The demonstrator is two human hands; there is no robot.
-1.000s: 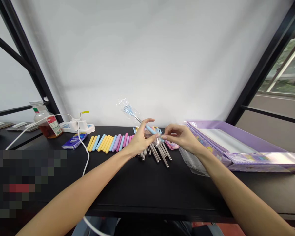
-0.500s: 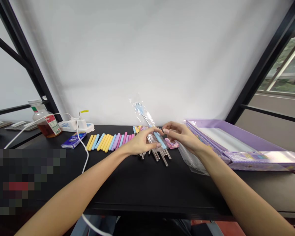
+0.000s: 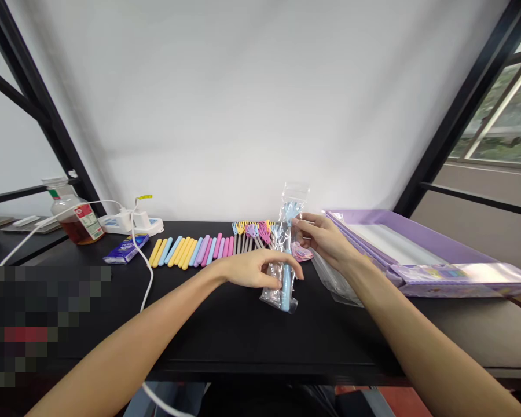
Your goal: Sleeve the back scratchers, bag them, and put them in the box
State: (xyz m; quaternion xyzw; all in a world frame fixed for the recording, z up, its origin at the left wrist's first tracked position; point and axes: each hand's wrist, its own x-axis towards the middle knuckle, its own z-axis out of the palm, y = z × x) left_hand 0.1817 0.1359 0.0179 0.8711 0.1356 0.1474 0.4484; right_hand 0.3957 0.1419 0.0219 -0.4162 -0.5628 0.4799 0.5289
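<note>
A light-blue back scratcher (image 3: 286,284) with a hand-shaped head stands nearly upright in a clear plastic bag (image 3: 271,296). My right hand (image 3: 321,238) pinches the bag by the scratcher's head. Lower down, my left hand (image 3: 260,268) curls its fingers and thumb round the bag near the handle. Behind lie several hand-shaped scratcher heads on metal rods (image 3: 252,230), partly covered by my left hand. To their left runs a row of yellow, blue, purple and pink handles (image 3: 191,252). A small pink piece (image 3: 302,252) lies beneath my right hand.
On the right sits a purple open box (image 3: 443,243), with clear plastic bags (image 3: 336,284) beside it. A blue packet (image 3: 125,249), a white power strip (image 3: 153,226), a white cable (image 3: 149,278) and a bottle of brown liquid (image 3: 80,217) are on the left.
The bagged back scratcher has swung from a leftward lean to nearly upright and come lower and closer. My left hand has moved down along it; my right hand now grips near its head.
</note>
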